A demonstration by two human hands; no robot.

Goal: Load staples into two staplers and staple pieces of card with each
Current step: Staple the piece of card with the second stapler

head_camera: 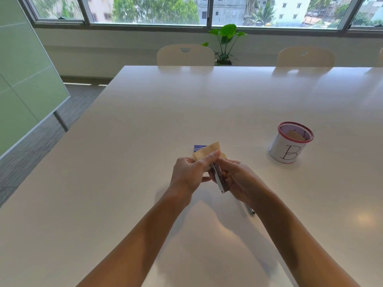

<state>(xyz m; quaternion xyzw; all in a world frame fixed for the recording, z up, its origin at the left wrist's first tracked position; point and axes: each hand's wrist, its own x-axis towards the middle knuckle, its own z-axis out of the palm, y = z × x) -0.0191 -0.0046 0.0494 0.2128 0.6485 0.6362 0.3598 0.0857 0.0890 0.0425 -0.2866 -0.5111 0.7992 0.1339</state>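
Note:
My left hand [189,175] pinches a tan piece of card [209,151] between thumb and fingers, above the middle of the white table [124,162]. My right hand [238,179] grips a small silver and dark stapler [218,179], whose front end meets the card's lower edge. A blue staple box [199,147] lies on the table just behind the card, partly hidden by it. Under my right forearm a second metallic object [249,210] lies on the table, mostly hidden; I cannot tell what it is.
A mesh pen cup [290,150] with a red rim and a white label marked "B" stands to the right, holding a piece of card. Two white chairs [185,55] and a potted plant [226,44] stand beyond the far edge. A glass board [24,79] leans at left.

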